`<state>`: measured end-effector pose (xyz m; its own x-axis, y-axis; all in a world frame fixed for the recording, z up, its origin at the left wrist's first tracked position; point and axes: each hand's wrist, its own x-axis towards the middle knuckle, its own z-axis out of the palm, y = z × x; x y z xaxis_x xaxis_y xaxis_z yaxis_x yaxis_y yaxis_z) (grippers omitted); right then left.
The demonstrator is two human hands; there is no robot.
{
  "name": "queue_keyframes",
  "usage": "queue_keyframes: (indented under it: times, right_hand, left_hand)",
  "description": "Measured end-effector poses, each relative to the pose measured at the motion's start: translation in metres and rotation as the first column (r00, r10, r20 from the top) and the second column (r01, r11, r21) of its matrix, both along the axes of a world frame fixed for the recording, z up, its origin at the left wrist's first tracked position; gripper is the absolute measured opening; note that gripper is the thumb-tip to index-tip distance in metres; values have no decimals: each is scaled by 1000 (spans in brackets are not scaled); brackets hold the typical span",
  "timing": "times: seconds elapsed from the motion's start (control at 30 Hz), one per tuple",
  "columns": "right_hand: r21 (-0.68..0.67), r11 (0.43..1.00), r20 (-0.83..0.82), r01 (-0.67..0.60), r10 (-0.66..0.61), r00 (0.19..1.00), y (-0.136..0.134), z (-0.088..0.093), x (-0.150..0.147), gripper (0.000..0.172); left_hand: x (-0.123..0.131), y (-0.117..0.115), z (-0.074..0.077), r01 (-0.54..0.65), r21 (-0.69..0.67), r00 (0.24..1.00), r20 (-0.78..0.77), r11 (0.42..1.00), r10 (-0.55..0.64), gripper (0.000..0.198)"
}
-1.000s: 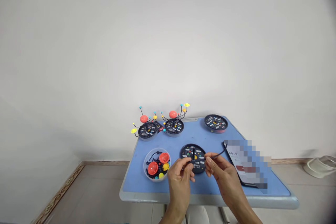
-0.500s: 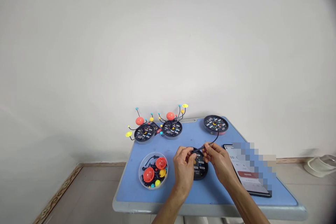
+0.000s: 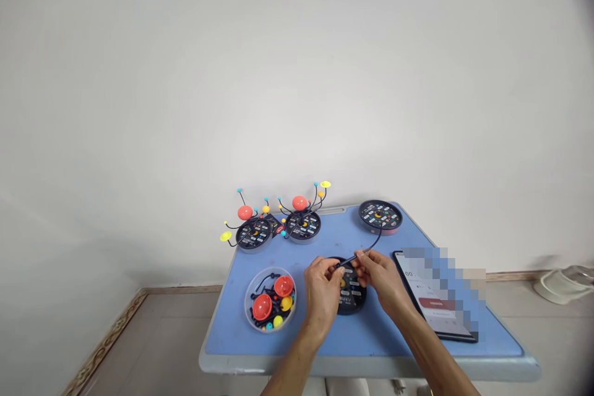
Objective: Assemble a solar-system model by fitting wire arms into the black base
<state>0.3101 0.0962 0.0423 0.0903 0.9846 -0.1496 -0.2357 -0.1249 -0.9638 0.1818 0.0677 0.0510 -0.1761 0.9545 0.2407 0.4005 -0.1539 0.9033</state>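
A thin, curved black rod (image 3: pixel 377 239) runs between my two hands, its free end arching up to the right. My left hand (image 3: pixel 322 292) pinches its thicker left end with thumb and fingertips. Farther along, my right hand (image 3: pixel 379 276) grips the rod between thumb and forefinger. Directly below the hands lies a round black base (image 3: pixel 351 305) printed with labels and a yellow mark, partly covered by my fingers. To the left stands a clear round tub (image 3: pixel 247 312) of loose parts: red half-shells (image 3: pixel 262 307), a yellow ball (image 3: pixel 278 321), and several black rods.
Two planet models with red balls (image 3: pixel 245 213) (image 3: pixel 299 203) stand at the back of the blue table (image 3: pixel 334 346). Another round base (image 3: pixel 380 215) sits at the back right. A phone (image 3: pixel 434 303), partly blurred out, lies on the right. Behind is a wall (image 3: pixel 297 74).
The rod's free end has swung slightly left and down, and its angle between my hands has shifted a little. Both hands keep their grip; the whole view has shifted slightly.
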Motion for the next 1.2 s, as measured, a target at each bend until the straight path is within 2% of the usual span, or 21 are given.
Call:
queue_keyframes:
  times: [0.07,0.1,0.13,0.2,0.23,0.27,0.33,0.4,0.47,0.6,0.7,0.77,0.87,0.97,1.07,1.13,1.2]
  right_hand:
    - [-16,999,213,-39,41,976,2,-1,3,44]
    - [-5,999,368,-36,35,929,1,-1,4,44]
    - [38,999,532,-15,-8,847,-1,-1,5,43]
    - [228,973,770,16,-191,609,-9,1,6,38]
    - [339,941,816,-13,-287,503,-13,3,6,34]
    - [425,902,829,-72,-355,433,-17,5,4,30]
    - [480,841,846,-249,-368,385,-22,9,1,33]
    - [428,804,886,-414,-283,366,-22,13,-1,38]
    - [343,788,926,-512,-192,326,-18,18,-2,39]
    - [159,781,986,-604,-97,134,-11,27,-2,39]
    - [13,790,1000,-613,-10,8,-8,24,-3,36]
    - [-35,789,999,-613,33,-15,-7,18,-4,36]
    - [-27,792,999,-610,39,5,-6,8,-6,35]
    - [-14,796,1000,-605,27,13,-4,-1,-6,34]
    - [0,774,1000,-633,5,7,-2,-8,-3,36]
    - [53,757,998,-651,-30,47,-1,-12,4,39]
    - [163,769,986,-618,-110,124,-3,-13,12,42]
  left_hand:
    - [0,0,0,-1,-7,1000,-5,1000,1,13]
    - [-1,0,-1,-2,-7,1000,1,1000,2,13]
    - [-1,0,-1,0,-4,1000,10,1000,0,13]
    - [-1,0,-3,5,9,1000,23,1000,-5,12]
    - [-1,0,-4,8,17,1000,23,1000,-9,12]
    - [-1,0,-5,12,25,1000,19,1000,-12,13]
    - [-1,0,-5,14,35,1000,11,999,-15,13]
    - [-1,1,-5,15,37,1000,18,999,-16,14]
    - [-2,3,-4,22,25,999,42,999,-23,13]
    - [-5,4,-5,62,-30,997,54,998,-60,12]
    - [-7,4,-11,71,-62,994,-84,996,-76,17]
    - [-7,2,-16,40,-88,973,-222,995,-59,19]
    - [-5,-1,-23,-14,-73,932,-362,997,-14,22]
    - [-1,-4,-27,-8,-56,916,-401,998,-15,22]
    - [2,-10,-28,-22,-52,906,-423,998,-2,28]
    - [-1,-19,-26,-31,0,913,-407,1000,28,40]
    - [-11,-34,-20,-11,67,928,-370,998,35,46]
